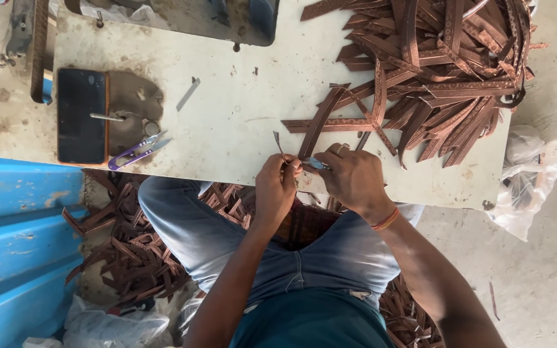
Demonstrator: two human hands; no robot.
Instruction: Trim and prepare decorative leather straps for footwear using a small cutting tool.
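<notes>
At table's [240,122] near edge, left hand [276,190] pinching the end of a brown patterned strap [320,122], right hand [354,177] closed on a small blue snipper [315,164] best kept close to the pinch for a clean trim, strap heap [446,71] beyond, purple snips [138,151] lying to the left.

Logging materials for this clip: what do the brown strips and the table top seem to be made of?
Strips: probably leather or imitation leather, brown with an embossed pattern and a slight sheen; they lie flat yet bend where they overlap. Table top: likely painted wood or laminate, off-white, matte, scuffed and stained; the core does not show.
</notes>
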